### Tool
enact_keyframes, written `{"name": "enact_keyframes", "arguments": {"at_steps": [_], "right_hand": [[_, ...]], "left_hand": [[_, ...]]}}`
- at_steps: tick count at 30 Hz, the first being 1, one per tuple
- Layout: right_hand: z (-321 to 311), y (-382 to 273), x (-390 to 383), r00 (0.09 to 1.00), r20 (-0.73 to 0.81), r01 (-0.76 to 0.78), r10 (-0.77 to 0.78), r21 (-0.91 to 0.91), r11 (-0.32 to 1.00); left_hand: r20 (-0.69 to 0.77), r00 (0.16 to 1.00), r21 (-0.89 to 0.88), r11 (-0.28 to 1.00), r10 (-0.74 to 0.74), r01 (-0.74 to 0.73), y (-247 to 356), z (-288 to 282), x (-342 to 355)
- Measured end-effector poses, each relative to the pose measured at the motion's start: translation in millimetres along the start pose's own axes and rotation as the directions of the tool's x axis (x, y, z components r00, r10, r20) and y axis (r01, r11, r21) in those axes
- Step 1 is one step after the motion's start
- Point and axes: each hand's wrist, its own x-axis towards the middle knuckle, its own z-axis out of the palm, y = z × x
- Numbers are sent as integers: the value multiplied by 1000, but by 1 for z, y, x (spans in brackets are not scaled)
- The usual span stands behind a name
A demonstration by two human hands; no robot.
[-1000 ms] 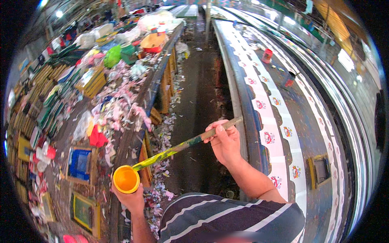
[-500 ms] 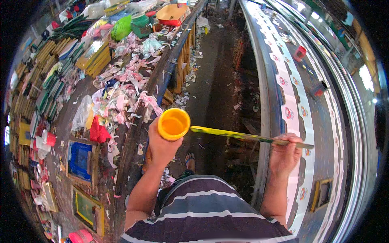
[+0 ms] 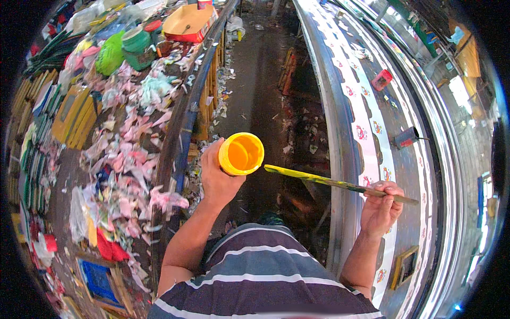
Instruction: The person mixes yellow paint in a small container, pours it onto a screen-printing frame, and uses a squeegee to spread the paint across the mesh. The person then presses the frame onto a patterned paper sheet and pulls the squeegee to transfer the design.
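Note:
My left hand (image 3: 223,181) is wrapped round a small yellow pot (image 3: 240,153) with orange-yellow contents, held at the centre over the dark aisle. My right hand (image 3: 381,210) grips a long flat wooden stick (image 3: 340,183) near its plain end, out over the printing table at the right. The stick's other end is smeared bright yellow and lies just right of the pot's rim; whether it touches the rim I cannot tell.
The left table (image 3: 175,127) carries fabric scraps (image 3: 135,159), screen frames (image 3: 102,279), a green bucket (image 3: 137,49) and an orange tray (image 3: 188,20). The right table (image 3: 332,106) bears printed white strips, a red container (image 3: 382,80), a dark pot (image 3: 408,137) and a frame (image 3: 405,266).
Since a second ago my left hand has moved up and right with the pot. My right hand has moved rightward and lower, and the stick's yellow end has shifted right. The view has tilted downward.

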Motion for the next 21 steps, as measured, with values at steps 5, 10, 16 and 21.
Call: {"name": "enact_keyframes", "arguments": {"at_steps": [5,10,16,21], "right_hand": [[-33,54,76,999,-11,41,-39,158,987],[-36,122,169,989,116,77,-89,110,991],[-10,184,290,918,395,51,-43,-9,999],[7,232,362,740,672,141,-33,-106,984]], "left_hand": [[40,996,59,995,84,-87,-33,66,65],[105,990,144,984,90,-105,-43,140,139],[97,988,182,973,122,-138,-41,221,232],[106,987,158,978,121,-137,-45,280,284]]}}
